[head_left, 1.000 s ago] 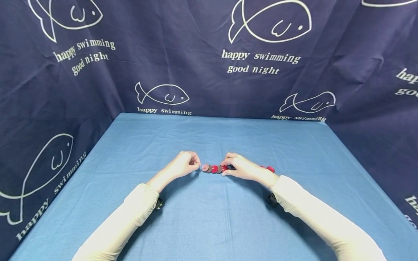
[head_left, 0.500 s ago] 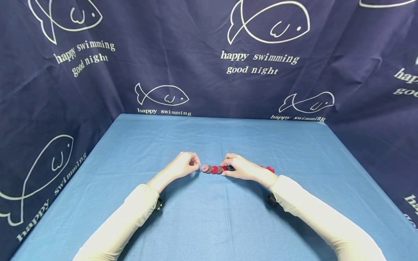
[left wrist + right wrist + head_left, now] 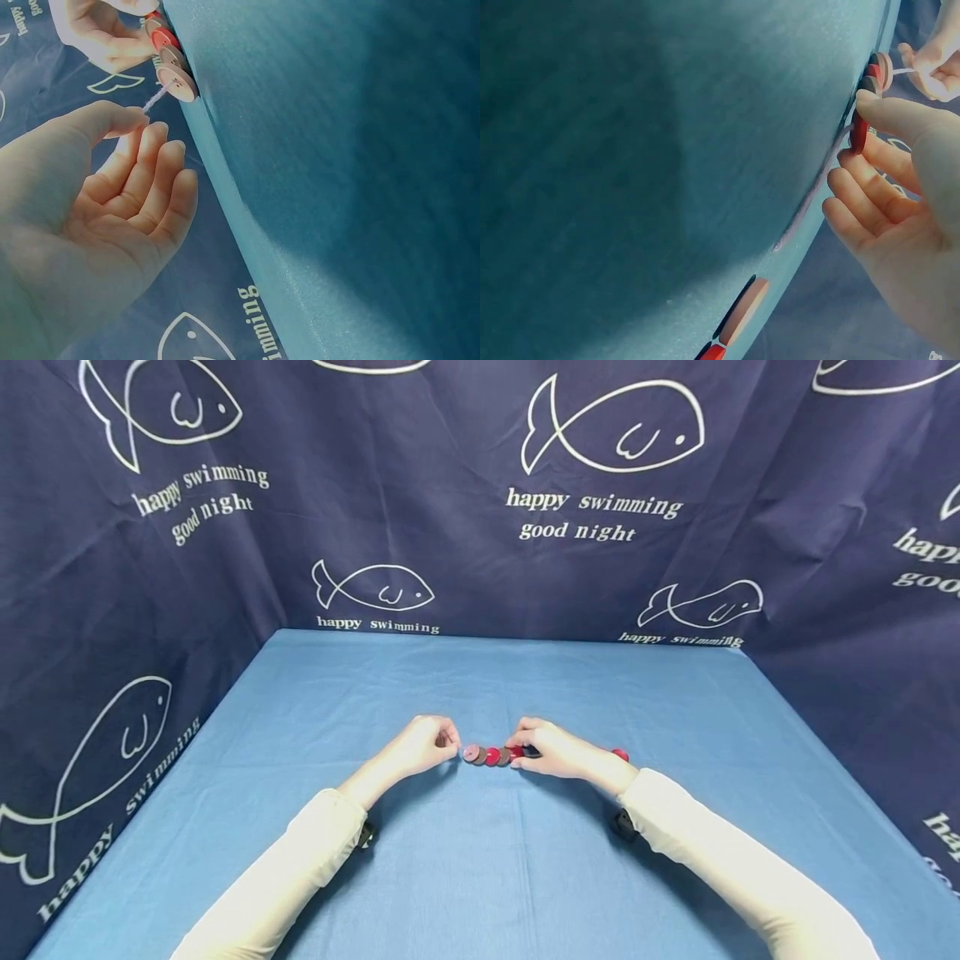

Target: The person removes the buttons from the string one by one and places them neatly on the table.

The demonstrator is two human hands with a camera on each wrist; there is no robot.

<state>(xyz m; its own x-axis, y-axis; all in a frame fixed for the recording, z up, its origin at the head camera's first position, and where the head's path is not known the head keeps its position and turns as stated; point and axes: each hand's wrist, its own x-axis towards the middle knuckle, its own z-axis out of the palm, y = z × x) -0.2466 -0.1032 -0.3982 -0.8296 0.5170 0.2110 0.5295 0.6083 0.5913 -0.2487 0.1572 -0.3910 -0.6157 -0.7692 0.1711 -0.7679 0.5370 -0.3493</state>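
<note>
**Red button [image 3: 859,135] pinched by the right fingers [image 3: 874,186]**

Left fingers [image 3: 147,161] pinch a pale cord [image 3: 156,99], a pink button [image 3: 183,91] just beyond them; other buttons [image 3: 492,757] sit between both sets of fingers. Holding the cord straight should ease sliding. The right wrist view shows cord lying behind the right fingers; the head view doesn't.

The left grip [image 3: 109,199] pinches a pale string [image 3: 156,98] meeting a pinkish button [image 3: 180,87].
</note>
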